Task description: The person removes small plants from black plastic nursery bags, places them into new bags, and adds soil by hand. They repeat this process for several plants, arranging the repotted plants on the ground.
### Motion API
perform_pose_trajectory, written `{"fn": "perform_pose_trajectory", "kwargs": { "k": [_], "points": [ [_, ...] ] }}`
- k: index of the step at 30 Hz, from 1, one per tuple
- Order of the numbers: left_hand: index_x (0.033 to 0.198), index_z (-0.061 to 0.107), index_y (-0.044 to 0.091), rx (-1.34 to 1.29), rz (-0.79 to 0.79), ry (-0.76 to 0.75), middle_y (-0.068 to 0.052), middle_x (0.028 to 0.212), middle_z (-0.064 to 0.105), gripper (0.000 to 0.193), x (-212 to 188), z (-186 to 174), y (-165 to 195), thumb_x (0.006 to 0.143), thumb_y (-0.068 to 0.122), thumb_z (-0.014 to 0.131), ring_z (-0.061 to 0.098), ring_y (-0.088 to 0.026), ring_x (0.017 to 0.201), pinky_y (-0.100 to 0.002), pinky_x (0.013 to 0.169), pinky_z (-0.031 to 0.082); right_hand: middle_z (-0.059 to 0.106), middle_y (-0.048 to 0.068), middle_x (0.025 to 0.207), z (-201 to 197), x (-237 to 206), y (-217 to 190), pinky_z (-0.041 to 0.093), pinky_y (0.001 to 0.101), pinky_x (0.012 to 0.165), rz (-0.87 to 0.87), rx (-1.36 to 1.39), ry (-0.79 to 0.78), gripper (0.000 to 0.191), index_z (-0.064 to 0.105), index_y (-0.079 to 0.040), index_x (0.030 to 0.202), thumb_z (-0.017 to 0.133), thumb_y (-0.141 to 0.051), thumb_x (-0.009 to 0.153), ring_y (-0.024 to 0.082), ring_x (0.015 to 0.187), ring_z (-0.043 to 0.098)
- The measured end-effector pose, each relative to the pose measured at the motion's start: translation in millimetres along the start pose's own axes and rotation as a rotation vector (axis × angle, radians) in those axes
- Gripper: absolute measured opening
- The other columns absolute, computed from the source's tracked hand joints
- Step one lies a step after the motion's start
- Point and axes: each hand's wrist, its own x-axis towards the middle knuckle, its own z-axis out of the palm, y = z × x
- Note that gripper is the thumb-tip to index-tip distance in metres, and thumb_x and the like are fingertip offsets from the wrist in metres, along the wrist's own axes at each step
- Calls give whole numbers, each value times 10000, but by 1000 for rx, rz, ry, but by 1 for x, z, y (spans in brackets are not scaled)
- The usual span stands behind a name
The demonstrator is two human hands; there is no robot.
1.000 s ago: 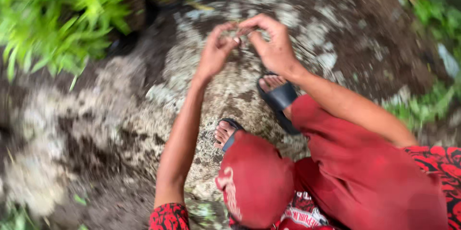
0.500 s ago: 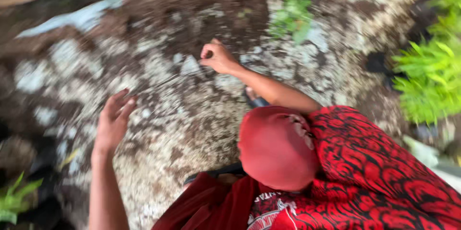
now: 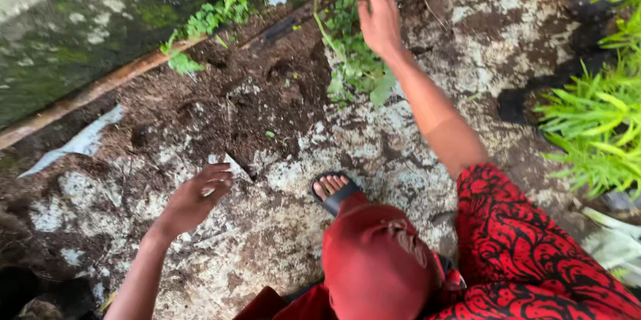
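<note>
Mottled grey-white ground (image 3: 280,240), patched with dark soil, runs to a mossy wall far left behind a wooden pole (image 3: 100,87). At the far side the right hand (image 3: 379,16) grips a leafy weed (image 3: 357,66); the left hand (image 3: 195,201) hovers loosely spread, holding nothing, over the near ground.

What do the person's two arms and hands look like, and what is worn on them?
Both hands are bare: no gloves, rings or watch show on the left hand or the right hand. The forearms are bare too. The right arm ends in a short red sleeve with a black swirling pattern. The left arm's sleeve is out of view.
</note>
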Motion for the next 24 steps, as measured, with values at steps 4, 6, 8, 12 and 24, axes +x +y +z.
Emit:
{"fn": "perform_pose_trajectory", "kwargs": {
  "k": [4, 6, 8, 12, 24],
  "points": [
    [1431, 512, 189, 32, 81, 51, -63, 1431, 611, 491, 45, 5, 48, 998, 421, 507, 629, -271, 1283, -483, 1109, 471, 567, 113, 1425, 26, 57, 32, 471, 466, 960, -583, -430, -182, 549, 670, -121, 1365, 576, 6, 840, 349, 1166, 553],
    [1406, 542, 129, -14, 218, 152, -98, 1394, 647, 485, 63, 15, 64, 1003, 398, 538, 653, -267, 1272, -454, 1107, 487, 589, 78, 1326, 37, 70, 36, 466, 474, 970, -622, -545, -318, 496, 692, -155, 1291, 613, -34, 817, 324, 1154, 560],
    [1382, 567, 85, -98, 361, 253, -117, 1389, 661, 470, 75, 29, 69, 1005, 365, 551, 683, -272, 1253, -428, 1088, 528, 615, 82, 1169, 38, 76, 42, 473, 497, 1034, -559, -545, -560, 260, 679, -89, 1136, 638, -28, 887, 296, 1182, 574],
    [1383, 555, 80, -226, 256, 169, -126, 1371, 657, 460, 79, 52, 45, 990, 319, 576, 676, -288, 1230, -417, 1047, 533, 663, 111, 1141, 6, 68, 71, 484, 465, 984, -334, -178, -289, 162, 690, -68, 1179, 590, -35, 1056, 303, 1113, 598],
    [1398, 525, 73, -444, 124, 62, -180, 1403, 613, 437, 98, 91, 8, 1022, 296, 521, 614, -311, 1297, -444, 1085, 511, 629, 134, 1197, 0, 4, 96, 605, 356, 758, 697, 53, -513, 131, 686, -48, 1071, 627, -164, 1063, 184, 855, 675]
  ]
}}
